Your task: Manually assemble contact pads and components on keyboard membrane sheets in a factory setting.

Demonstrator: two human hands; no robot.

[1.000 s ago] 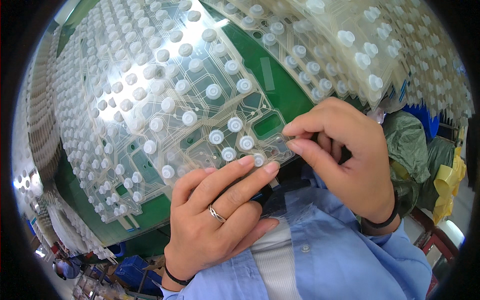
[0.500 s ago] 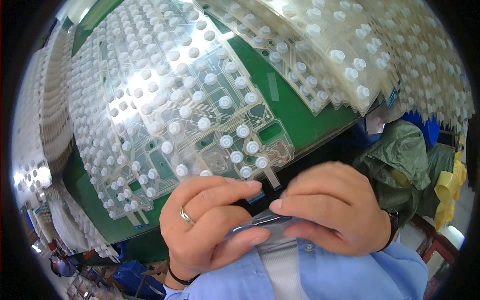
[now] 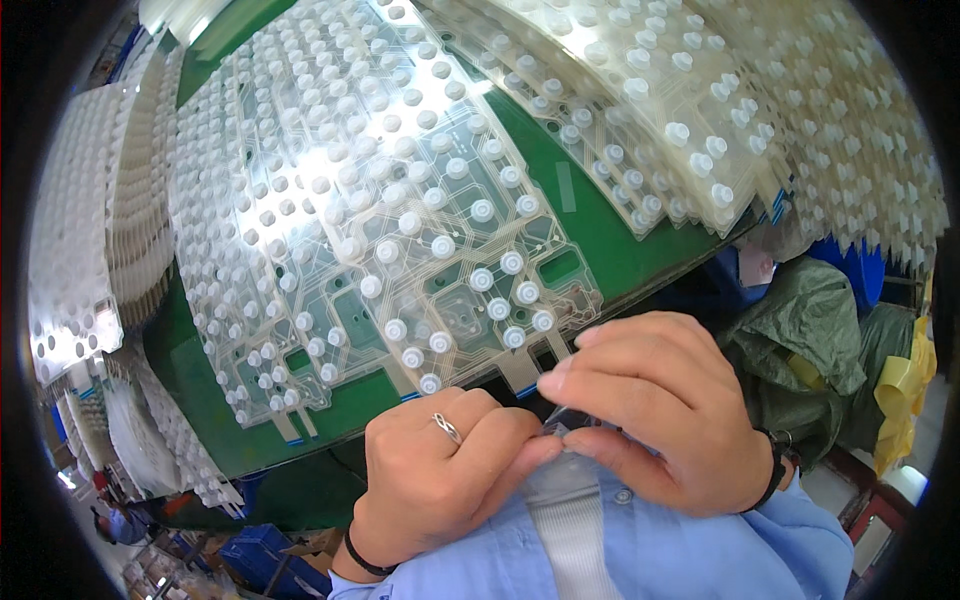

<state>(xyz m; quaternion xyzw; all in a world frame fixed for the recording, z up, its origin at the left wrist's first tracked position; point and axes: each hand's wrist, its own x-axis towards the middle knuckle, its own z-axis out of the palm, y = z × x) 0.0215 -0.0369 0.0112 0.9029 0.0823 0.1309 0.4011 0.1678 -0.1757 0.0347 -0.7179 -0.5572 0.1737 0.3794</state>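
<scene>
where the blue shirt front (image 3: 640, 540) fills the lower edge, both hands meet just above it: the left hand (image 3: 440, 480), ringed, curls nearly closed, and the right hand (image 3: 660, 410) pinches fingertips on a small clear strip (image 3: 560, 425) between them. beyond lies a transparent membrane sheet (image 3: 400, 230) with white domes on the green surface (image 3: 590, 220); more sheets (image 3: 720, 100) stack farther off.
</scene>
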